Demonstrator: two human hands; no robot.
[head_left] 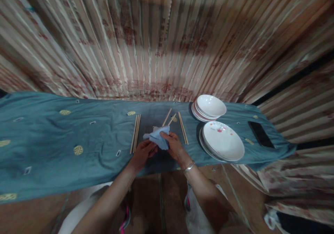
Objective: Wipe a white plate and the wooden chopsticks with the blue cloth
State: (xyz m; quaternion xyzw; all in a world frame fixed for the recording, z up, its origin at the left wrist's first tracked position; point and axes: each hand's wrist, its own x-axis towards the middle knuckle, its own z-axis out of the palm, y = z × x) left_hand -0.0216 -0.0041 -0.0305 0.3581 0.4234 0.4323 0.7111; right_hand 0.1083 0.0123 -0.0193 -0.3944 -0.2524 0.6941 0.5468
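Both hands meet over the middle of a teal tablecloth (52, 136); the left hand (142, 154) and the right hand (175, 147) are each closed around a crumpled pale blue cloth (158, 137), which is wrapped about a pair of wooden chopsticks (169, 117) whose tips stick out beyond it; a thin bracelet (188, 167) circles the right wrist.

On the cloth-covered table, a second pair of chopsticks (135, 134) lies just left of the hands and a third pair (183, 128) just right of them; further right stand a stack of white plates with a floral print (223, 142) and, behind it, a stack of white bowls (210, 107); a dark phone (261, 134) lies flat near the table's right end; gold embroidered patches dot the fabric; a pleated, patterned curtain (167, 42) fills the whole background, and the floor below is reddish brown.

How much of the held chopsticks the cloth covers cannot be made out; the wide lens bends the table's edges, and white and pink shapes at the person's feet are too blurred to identify.
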